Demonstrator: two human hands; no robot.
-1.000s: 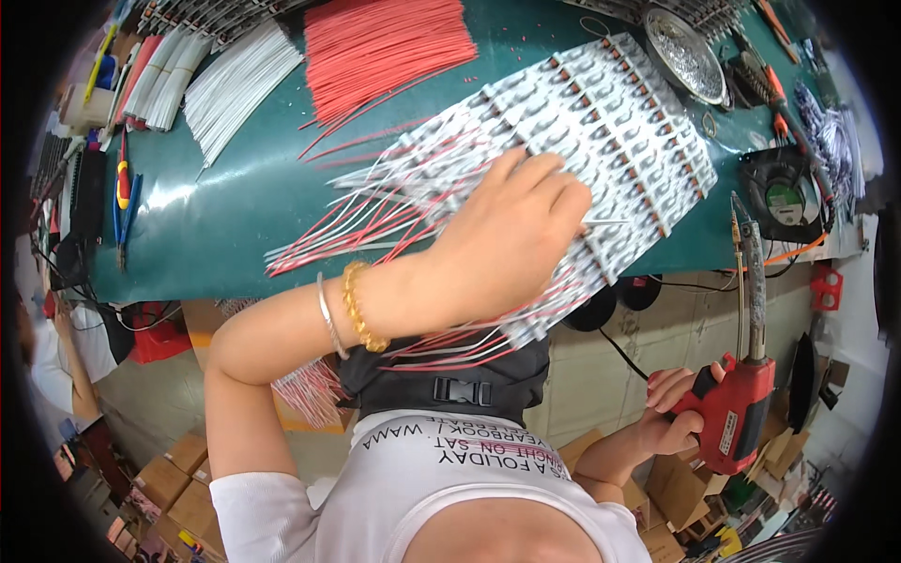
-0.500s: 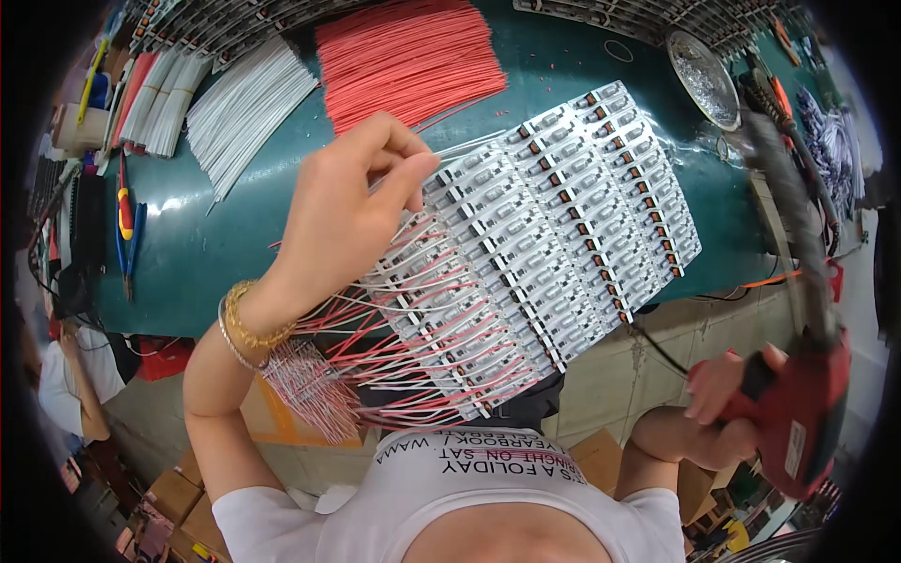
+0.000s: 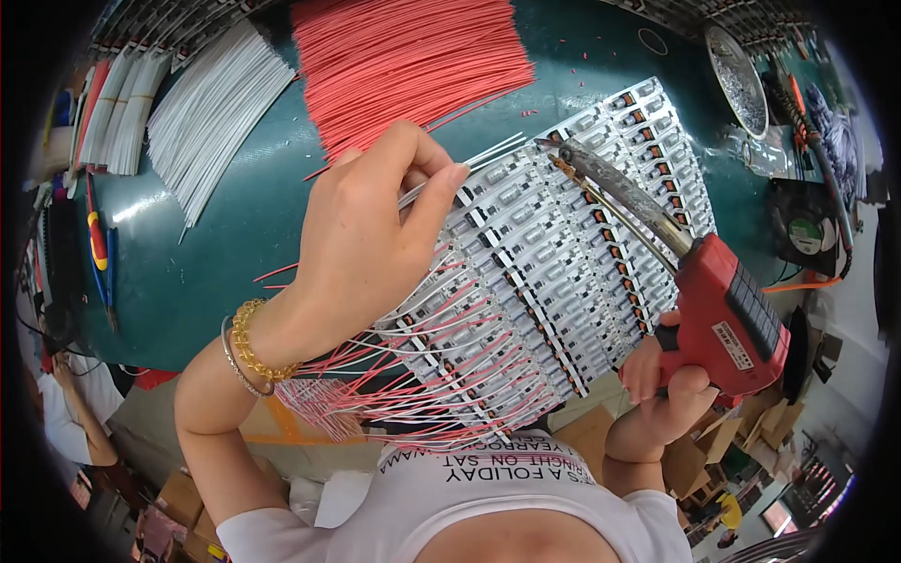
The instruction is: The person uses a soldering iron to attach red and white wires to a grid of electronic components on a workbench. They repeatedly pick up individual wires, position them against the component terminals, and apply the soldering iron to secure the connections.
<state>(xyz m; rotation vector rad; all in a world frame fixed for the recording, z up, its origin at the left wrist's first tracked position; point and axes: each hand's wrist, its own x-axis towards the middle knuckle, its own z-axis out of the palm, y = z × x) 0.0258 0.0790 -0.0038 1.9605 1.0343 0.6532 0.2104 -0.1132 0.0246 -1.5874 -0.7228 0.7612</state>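
Head view, curled left hand (image 3: 369,239) pinching white wires (image 3: 496,151), right hand (image 3: 664,411) gripping soldering gun (image 3: 723,314)

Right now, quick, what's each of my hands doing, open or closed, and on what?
Left hand: closed, pinching a few thin white wires.
Right hand: closed around the red soldering gun.

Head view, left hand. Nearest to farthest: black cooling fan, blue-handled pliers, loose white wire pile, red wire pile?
From the left hand:
1. Red wire pile: just beyond the hand.
2. Loose white wire pile: beyond, to its left.
3. Blue-handled pliers: far left.
4. Black cooling fan: far right.
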